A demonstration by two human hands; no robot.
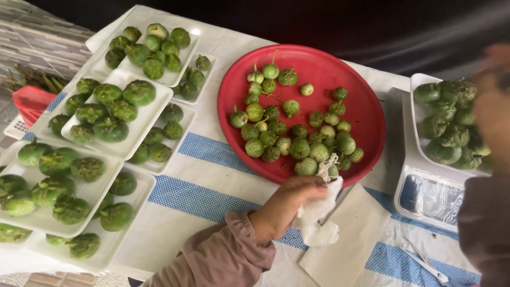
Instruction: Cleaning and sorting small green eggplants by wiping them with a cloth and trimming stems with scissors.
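A white cloth [319, 215] is bunched in the left hand [287, 204], fingers closed on it, at the red plate's [366, 114] near rim. The plate holds small green eggplants [297, 133]. The right hand [491, 111], blurred, hovers over a scale tray [417, 82] of larger eggplants [443, 127]; I cannot tell its grip. White trays [133, 143] hold more.

The plate [366, 114] sits in the middle of the counter [212, 186], with little eggplants [297, 133] in it. Trays [141, 127] lie to its left. The scale [425, 196] stands to its right.

A loose mauve-brown sleeve [223, 260], bunched at the wrist, covers the left arm; the right sleeve [483, 228] matches.
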